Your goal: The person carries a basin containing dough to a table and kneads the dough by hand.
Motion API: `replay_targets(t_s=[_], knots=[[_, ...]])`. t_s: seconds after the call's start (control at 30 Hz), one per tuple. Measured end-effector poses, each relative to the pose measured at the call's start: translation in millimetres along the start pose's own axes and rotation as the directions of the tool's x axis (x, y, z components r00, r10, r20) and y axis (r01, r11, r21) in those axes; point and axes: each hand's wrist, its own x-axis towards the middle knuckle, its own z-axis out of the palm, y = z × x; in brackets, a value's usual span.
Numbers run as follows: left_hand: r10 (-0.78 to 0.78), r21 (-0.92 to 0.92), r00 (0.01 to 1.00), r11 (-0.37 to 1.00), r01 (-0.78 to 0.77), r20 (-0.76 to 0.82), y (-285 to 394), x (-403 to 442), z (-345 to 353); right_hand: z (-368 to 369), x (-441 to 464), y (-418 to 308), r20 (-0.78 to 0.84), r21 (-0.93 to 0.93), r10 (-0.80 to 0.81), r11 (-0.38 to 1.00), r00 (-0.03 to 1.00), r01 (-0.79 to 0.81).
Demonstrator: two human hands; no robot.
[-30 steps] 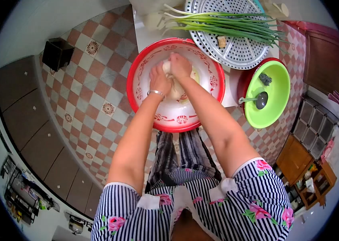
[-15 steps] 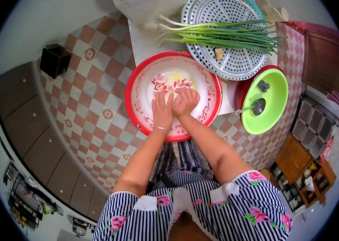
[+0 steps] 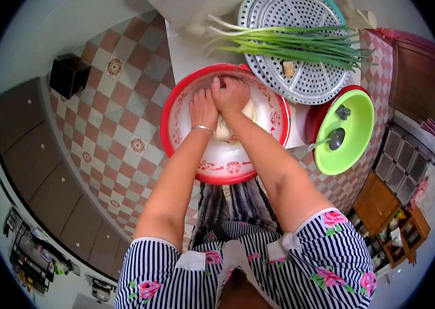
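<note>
One dark bin stood on the checked floor, between nine and ten o'clock from the red-rimmed basin. Next, moving right, came the pale counter, showing past the basin's eleven o'clock side.

Inside the basin, the left hand lay just left of centre, back upward, its slightly bent fingers pointing toward twelve (a thin bracelet circled that wrist). Pale dough sat around the basin's middle, showing below the hands toward six o'clock and past the right wrist toward two. The right hand was up against the left, knuckles upward and fingers curled toward twelve. Both palms were hidden, so I could not say whether either hand gripped the dough or merely pushed on it.

Between one and two o'clock lay a perforated metal tray, with spring onions across it, white ends toward nine and green tops toward three; a small light-brown chunk rested just below them. At three o'clock stood a lime-green bowl holding a ladle, its handle toward eight, and a grey scouring pad nearer twelve.
</note>
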Motion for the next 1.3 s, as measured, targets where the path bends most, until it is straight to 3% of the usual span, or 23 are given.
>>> replay_targets(t_s=[0.07,0.17,0.2,0.27,0.33,0.43,0.67,0.8,1.0,1.2,1.3], knots=[[-0.002,-0.047,1.0,0.999,0.001,-0.001,3,2,-1,-6,3,-4,0.051,-0.026,0.047,0.999,0.998,-0.046],[0.017,-0.213,1.0,0.977,-0.018,-0.005,10,-19,-12,-29,-5,1,0.368,-0.018,0.129,0.991,0.921,-0.132],[0.037,-0.281,0.999,0.959,-0.035,0.002,21,-44,-34,-48,-10,1,0.433,0.068,0.159,0.976,0.887,-0.208],[0.064,-0.379,0.998,0.924,-0.054,0.014,35,-85,-57,-93,-32,-2,0.438,0.131,0.223,0.943,0.871,-0.308],[0.092,-0.372,0.996,0.924,-0.087,-0.006,42,-119,-60,-116,-71,-3,0.289,-0.022,0.099,0.995,0.952,-0.097],[0.145,-0.258,0.985,0.952,-0.165,-0.094,35,-138,-24,-98,-116,22,0.007,0.088,-0.008,0.996,1.0,0.007],[0.143,-0.167,0.974,0.971,-0.173,-0.175,17,-104,15,-60,-96,28,-0.141,0.04,-0.169,0.984,0.975,0.176],[0.14,-0.134,0.975,0.977,-0.164,-0.17,12,-76,8,-43,-71,24,-0.114,0.054,-0.182,0.981,0.977,0.189],[0.053,-0.102,0.996,0.993,-0.06,-0.078,6,-51,10,-28,-40,14,0.068,0.073,-0.141,0.988,0.988,0.136],[-0.04,-0.181,0.993,0.983,0.019,-0.111,10,-25,3,-14,-7,4,0.107,0.053,-0.166,0.986,0.98,0.161],[-0.07,-0.172,0.988,0.984,0.045,-0.141,6,-18,13,-10,3,-1,0.15,0.128,-0.062,0.991,0.987,0.043]])
